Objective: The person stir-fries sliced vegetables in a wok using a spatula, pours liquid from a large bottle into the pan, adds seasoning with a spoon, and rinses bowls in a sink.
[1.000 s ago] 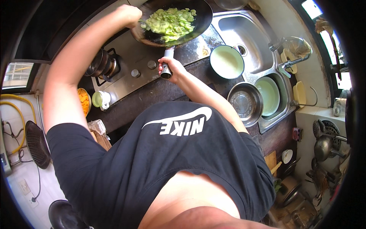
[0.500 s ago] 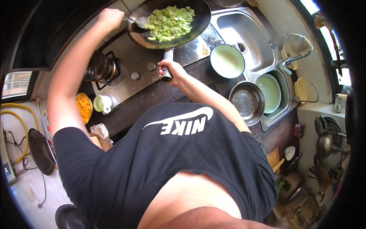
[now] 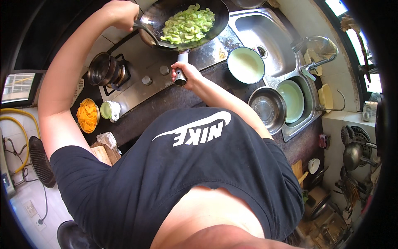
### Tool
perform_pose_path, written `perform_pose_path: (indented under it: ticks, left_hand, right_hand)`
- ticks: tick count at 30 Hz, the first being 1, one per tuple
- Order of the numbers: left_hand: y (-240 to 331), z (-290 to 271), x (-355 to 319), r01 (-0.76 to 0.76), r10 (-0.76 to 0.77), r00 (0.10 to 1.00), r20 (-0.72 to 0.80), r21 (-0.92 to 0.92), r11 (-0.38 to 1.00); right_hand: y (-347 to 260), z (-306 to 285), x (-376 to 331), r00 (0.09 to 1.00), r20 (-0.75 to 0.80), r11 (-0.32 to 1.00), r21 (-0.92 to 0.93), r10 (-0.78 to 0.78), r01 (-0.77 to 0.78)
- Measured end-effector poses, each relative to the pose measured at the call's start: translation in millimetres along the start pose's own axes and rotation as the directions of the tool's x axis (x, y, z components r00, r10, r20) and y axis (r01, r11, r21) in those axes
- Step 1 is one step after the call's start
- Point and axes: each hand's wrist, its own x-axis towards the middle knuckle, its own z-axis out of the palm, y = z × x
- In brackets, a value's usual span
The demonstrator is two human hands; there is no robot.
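Note:
My left hand (image 3: pixel 122 15) grips the handle of a metal spatula (image 3: pixel 148 33), whose head dips inside the near left rim of a dark wok (image 3: pixel 217 25). Thin, pale-green vegetable slices (image 3: pixel 188 25) lie heaped in the wok. Around the wok's tubular handle (image 3: pixel 180 78), my right hand (image 3: pixel 190 76) is closed, at the near side of the pan. The wok sits over the far part of the stove (image 3: pixel 155 60); any burner beneath it is hidden.
On the stove's left burner stands a small dark pot (image 3: pixel 101 69). Nearer are a bowl of orange pieces (image 3: pixel 88 116) and a pale-green cup (image 3: pixel 110 110). Right of the stove are an enamel basin (image 3: pixel 246 65), a steel bowl (image 3: pixel 267 110) and a double sink (image 3: pixel 277 37).
My left hand has shifted slightly, and the spatula has swung from the slices' left edge to the wok's near wall. The slices sit a little further right. My right hand keeps its grip.

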Motion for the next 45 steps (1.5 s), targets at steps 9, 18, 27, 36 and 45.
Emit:
perform_pose_path:
  ticks: [9, 18, 27, 36, 45]
  left_hand:
    - [80.7, 105.3, 84.4, 0.157, -0.245, 0.951, -0.191, -0.389, 0.908]
    - [-60.7, 56.0, 20.4, 0.424, -0.255, 0.903, 0.345, -0.629, 0.652]
    - [-12.5, 76.6, 52.9, 0.18, -0.168, 0.976, -0.137, 0.081, 0.98]
    - [9.3, 90.1, 58.0, 0.094, -0.071, 0.868, -0.491, 0.023, 0.995]
    - [31.3, 11.5, 0.0, -0.005, 0.005, 1.0, 0.01, -0.039, 0.999]
  right_hand:
    - [2.6, 3.9, -2.6, 1.0, 0.003, 1.0, -0.001, -0.018, 0.018]
    - [1.3, 3.6, -2.0, 1.0, -0.006, 1.0, 0.024, 0.008, -0.008]
    - [0.7, -0.5, -1.4, 1.0, 0.024, 1.0, 0.001, -0.011, 0.011]
    - [0.8, 1.2, -0.4, 1.0, 0.011, 1.0, 0.003, 0.014, -0.014]
    - [0.3, -1.6, 2.0, 1.0, 0.002, 1.0, 0.01, -0.004, 0.004]
